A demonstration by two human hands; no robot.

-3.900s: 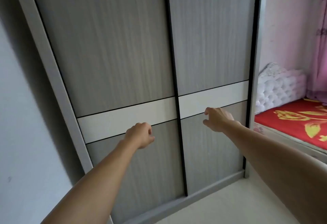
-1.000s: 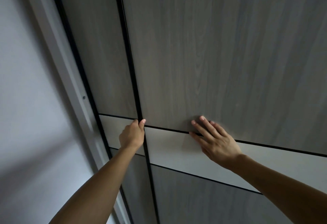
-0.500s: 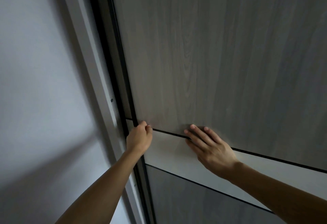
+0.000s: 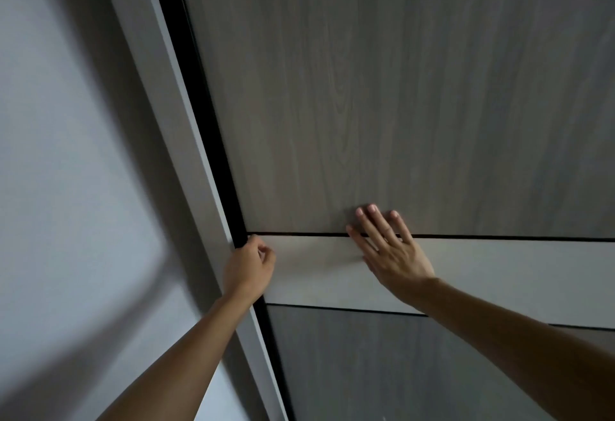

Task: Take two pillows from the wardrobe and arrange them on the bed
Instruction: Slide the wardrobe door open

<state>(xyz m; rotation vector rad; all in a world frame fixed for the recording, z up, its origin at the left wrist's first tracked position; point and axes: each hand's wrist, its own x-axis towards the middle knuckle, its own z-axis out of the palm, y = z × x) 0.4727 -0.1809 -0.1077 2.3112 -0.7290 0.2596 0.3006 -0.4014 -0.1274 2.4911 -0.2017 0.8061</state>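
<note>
A grey wood-grain wardrobe sliding door [image 4: 366, 104] with a white band [image 4: 499, 270] across it fills the view. My left hand [image 4: 248, 269] is curled around the door's black left edge, right against the wardrobe's grey side frame [image 4: 159, 54]. My right hand [image 4: 391, 254] lies flat on the door with its fingers spread, across the seam above the white band. No pillow and no bed is in view. The wardrobe's inside is hidden.
A plain pale wall [image 4: 66, 154] stands left of the wardrobe frame, crossed by shadows. The door's lower grey panel [image 4: 399, 370] runs down to the bottom of the view.
The door has slid left under both hands until it covers the other door panel. Its black edge now meets the side frame. The bed has left the view.
</note>
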